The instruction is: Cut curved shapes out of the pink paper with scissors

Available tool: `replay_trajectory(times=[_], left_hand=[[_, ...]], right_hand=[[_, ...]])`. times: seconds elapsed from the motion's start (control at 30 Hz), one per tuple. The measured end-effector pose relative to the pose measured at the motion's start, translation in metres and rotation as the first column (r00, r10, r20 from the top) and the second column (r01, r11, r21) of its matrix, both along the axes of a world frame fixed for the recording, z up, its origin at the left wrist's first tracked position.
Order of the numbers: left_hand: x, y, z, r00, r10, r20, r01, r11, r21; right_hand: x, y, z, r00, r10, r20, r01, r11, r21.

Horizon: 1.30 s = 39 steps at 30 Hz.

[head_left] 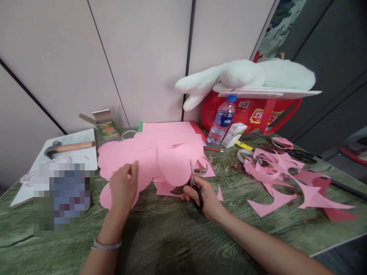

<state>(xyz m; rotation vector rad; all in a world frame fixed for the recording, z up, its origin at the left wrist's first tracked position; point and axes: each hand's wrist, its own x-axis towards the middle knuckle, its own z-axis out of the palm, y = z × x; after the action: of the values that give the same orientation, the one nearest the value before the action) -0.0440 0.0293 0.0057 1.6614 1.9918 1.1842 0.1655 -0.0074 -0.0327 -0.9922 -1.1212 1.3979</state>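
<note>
My right hand (202, 194) is closed around black-handled scissors (197, 196), whose blades point away from me at the edge of a rounded pink paper piece (174, 166). My left hand (124, 187) bends over the pink paper (149, 152), thumb and fingers curled together on it; the exact grip is partly hidden. Round-edged pink paper cut-outs (110, 158) lie overlapping under and around this hand. Behind them is a larger pink sheet (169, 130). Narrow offcuts (169, 189) rest near the scissors.
Pink scraps (275, 172) spread on the right by a tape roll (245, 156). A water bottle (222, 120), small carton (234, 135) and red bag (252, 114) with a white plush toy (263, 74) stand behind. On the left, a hammer (71, 147) lies on a white board (37, 172).
</note>
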Motion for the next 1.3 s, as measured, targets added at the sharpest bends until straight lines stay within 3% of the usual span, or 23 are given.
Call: replay_trajectory(times=[0.07, 0.13, 0.23, 0.37, 0.5, 0.7, 0.83, 0.9, 1.0, 1.07, 1.17, 1.3], left_hand=[[0.023, -0.007, 0.000, 0.959, -0.222, 0.175, 0.231, 0.972, -0.032], [0.043, -0.015, -0.004, 0.851, -0.398, 0.343, 0.435, 0.899, -0.037], [0.060, -0.023, -0.011, 0.723, -0.476, 0.501, 0.557, 0.830, -0.014], [0.063, -0.026, -0.013, 0.597, -0.390, 0.701, 0.546, 0.838, 0.001], [0.061, -0.025, -0.009, 0.540, -0.285, 0.792, 0.526, 0.849, -0.053], [0.059, -0.025, -0.004, 0.255, -0.293, 0.922, 0.607, 0.790, 0.083], [0.059, -0.025, -0.005, 0.186, -0.173, 0.967, 0.427, 0.901, 0.079], [0.060, -0.026, -0.007, 0.189, -0.127, 0.974, 0.351, 0.935, 0.054], [0.062, -0.031, -0.009, 0.338, -0.177, 0.924, 0.342, 0.938, 0.054], [0.063, -0.035, -0.009, 0.472, -0.278, 0.836, 0.412, 0.908, 0.069], [0.062, -0.039, -0.008, 0.624, -0.453, 0.637, 0.574, 0.818, 0.020], [0.064, -0.040, -0.008, 0.736, -0.468, 0.490, 0.561, 0.826, -0.054]], right_hand=[[0.000, 0.000, 0.000, 1.000, 0.002, 0.009, -0.002, 1.000, 0.002], [0.001, 0.000, 0.000, 1.000, 0.022, 0.021, -0.022, 1.000, 0.009], [0.001, 0.000, 0.000, 0.997, 0.070, 0.043, -0.072, 0.996, 0.043], [0.000, -0.003, 0.000, 0.991, 0.134, 0.028, -0.136, 0.987, 0.090], [-0.002, -0.005, 0.004, 0.982, 0.184, -0.036, -0.179, 0.977, 0.120], [-0.003, -0.006, 0.013, 0.974, 0.228, -0.002, -0.228, 0.972, 0.058], [-0.004, -0.006, 0.014, 0.980, 0.197, 0.000, -0.196, 0.979, 0.055], [-0.004, -0.006, 0.012, 0.985, 0.175, -0.006, -0.174, 0.983, 0.065], [-0.005, -0.006, 0.009, 0.987, 0.157, -0.031, -0.155, 0.986, 0.064], [-0.006, -0.005, 0.006, 0.989, 0.145, -0.032, -0.142, 0.987, 0.082], [-0.006, -0.003, 0.004, 0.996, 0.079, -0.038, -0.073, 0.990, 0.122], [-0.004, -0.002, 0.004, 0.999, 0.032, -0.040, -0.026, 0.990, 0.140]])
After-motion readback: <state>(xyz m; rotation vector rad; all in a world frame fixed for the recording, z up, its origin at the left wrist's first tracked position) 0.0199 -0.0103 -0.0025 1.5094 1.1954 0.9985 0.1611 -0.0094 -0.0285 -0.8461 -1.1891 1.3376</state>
